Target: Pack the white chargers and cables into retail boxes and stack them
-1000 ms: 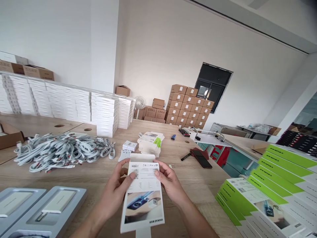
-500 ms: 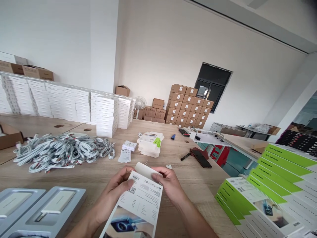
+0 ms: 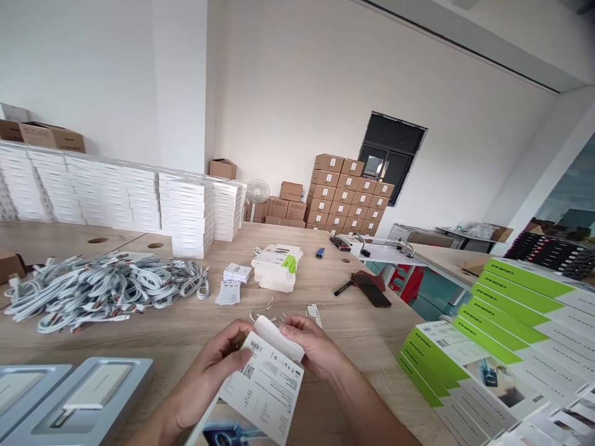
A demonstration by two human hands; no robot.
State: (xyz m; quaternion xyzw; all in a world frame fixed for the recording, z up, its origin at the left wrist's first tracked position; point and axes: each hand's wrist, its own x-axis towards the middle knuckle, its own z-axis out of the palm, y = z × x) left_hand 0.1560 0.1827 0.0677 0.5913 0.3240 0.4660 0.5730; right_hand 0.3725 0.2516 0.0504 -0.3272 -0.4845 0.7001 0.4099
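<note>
A white printed carton (image 3: 267,387) with a barcode and a product picture is held in front of me, tilted, its far end flap (image 3: 279,338) standing up. My left hand (image 3: 227,356) grips the carton's left edge, thumb on the printed face. On the right, my right hand (image 3: 309,344) pinches the flap between thumb and fingers. Beyond the hands lie thin white cables (image 3: 267,308) and a small white card piece (image 3: 314,314). To the left sit grey-blue trays (image 3: 123,406), each holding a white power bank (image 3: 100,384).
A heap of white cables (image 3: 116,285) lies at left. Flat cartons (image 3: 274,279), leaflets (image 3: 229,292), a marker (image 3: 343,288) and a phone (image 3: 373,291) are mid-table. Green-and-white boxes (image 3: 511,316) are stacked at right. White boxes (image 3: 186,214) line the back left.
My right thumb has moved up onto the flap, which now leans further over the carton's end. The camera view has shifted slightly to the right.
</note>
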